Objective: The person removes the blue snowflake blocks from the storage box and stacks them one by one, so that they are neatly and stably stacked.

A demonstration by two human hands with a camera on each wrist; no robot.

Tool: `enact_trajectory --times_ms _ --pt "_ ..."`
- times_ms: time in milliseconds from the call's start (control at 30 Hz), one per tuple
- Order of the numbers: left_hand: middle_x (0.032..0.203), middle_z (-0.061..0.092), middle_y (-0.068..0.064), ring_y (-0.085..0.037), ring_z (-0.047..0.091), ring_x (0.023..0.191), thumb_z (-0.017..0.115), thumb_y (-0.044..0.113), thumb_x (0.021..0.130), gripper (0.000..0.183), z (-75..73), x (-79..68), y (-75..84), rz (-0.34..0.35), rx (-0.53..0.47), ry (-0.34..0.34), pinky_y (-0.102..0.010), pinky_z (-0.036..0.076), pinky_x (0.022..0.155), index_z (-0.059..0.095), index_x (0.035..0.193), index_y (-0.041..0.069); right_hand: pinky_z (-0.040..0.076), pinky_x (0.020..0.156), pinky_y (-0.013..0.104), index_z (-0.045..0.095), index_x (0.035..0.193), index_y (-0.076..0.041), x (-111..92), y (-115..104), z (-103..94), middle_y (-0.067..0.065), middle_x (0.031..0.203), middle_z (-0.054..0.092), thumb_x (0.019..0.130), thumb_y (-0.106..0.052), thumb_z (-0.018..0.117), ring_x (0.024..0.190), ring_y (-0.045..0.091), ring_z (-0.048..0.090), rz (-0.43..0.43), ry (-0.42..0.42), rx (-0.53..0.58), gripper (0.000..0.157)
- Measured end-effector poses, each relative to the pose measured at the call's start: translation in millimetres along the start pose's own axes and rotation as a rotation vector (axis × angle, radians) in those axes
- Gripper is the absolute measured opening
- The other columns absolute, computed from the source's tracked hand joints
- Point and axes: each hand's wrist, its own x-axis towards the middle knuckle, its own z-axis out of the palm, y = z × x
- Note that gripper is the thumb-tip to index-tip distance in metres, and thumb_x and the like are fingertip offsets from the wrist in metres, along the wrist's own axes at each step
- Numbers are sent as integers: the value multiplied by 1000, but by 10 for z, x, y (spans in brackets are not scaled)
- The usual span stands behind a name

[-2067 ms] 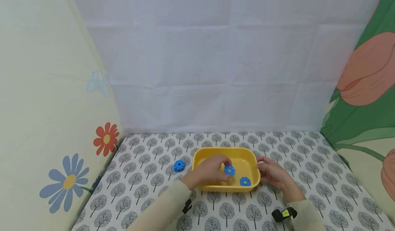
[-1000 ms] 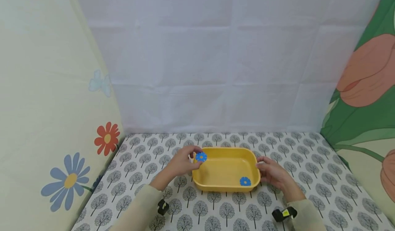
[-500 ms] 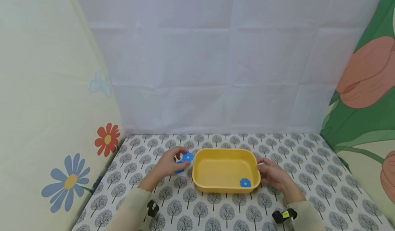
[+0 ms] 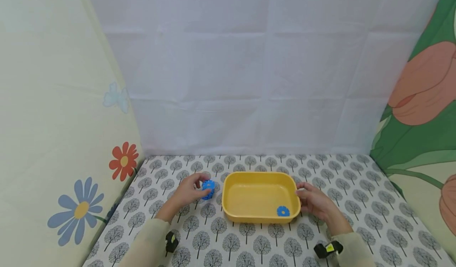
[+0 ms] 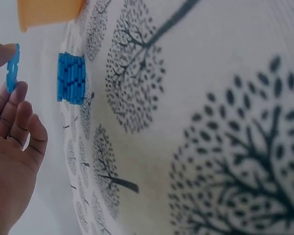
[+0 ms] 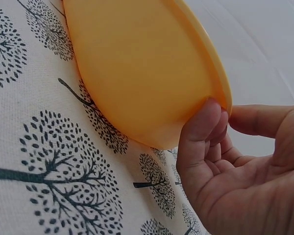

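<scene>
My left hand (image 4: 188, 190) pinches a blue snowflake-shaped disc (image 5: 12, 68) between thumb and fingers. Below it, a short stack of blue snowflake discs (image 5: 71, 78) stands on the table; the left wrist view shows a gap between the held disc and the stack. To the right sits a yellow plastic tray (image 4: 256, 197), with one blue disc (image 4: 283, 211) lying in its near right corner. My right hand (image 4: 317, 201) grips the tray's right rim, thumb on one side and fingers against the outer wall, as the right wrist view shows.
A cloth with grey trees (image 4: 261, 243) covers the table. White fabric (image 4: 228, 69) hangs at the back, and flower-printed panels stand at the left and right sides. Black camera straps are on both wrists.
The left hand has lifted a blue disc out of the tray and carried it left, over the stack. Right hand and tray have stayed in place.
</scene>
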Motion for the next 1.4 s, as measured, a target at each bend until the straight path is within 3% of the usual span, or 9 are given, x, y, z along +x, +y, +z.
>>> enact_trajectory --times_ms 533,733,1033,1400 --pt "105 62 -3 -17 51 83 84 20 83 36 32 -20 -243 -43 33 -15 -30 45 66 69 114 11 58 69 33 43 124 -1 4 31 -7 8 94 67 106 -15 51 78 18 67 -1 -17 5 25" --pt "99 61 -1 -17 53 84 84 20 83 36 30 -29 -274 -27 24 -29 -31 47 68 69 114 10 58 69 33 43 123 -2 1 27 -7 8 94 67 105 -16 52 78 18 68 -4 -20 7 24" --pt "109 64 -6 -17 56 88 83 21 84 36 33 -20 -313 -22 23 -39 -34 49 72 69 116 11 58 70 33 43 125 -1 -2 19 -6 8 95 68 105 -16 52 79 18 68 -2 -15 11 26" --pt "110 63 -5 -16 54 86 83 22 85 37 52 -6 -315 -30 32 -55 -32 48 70 69 117 10 58 70 33 43 126 -2 -2 8 -2 9 95 67 106 -17 52 78 18 68 0 -1 1 27"
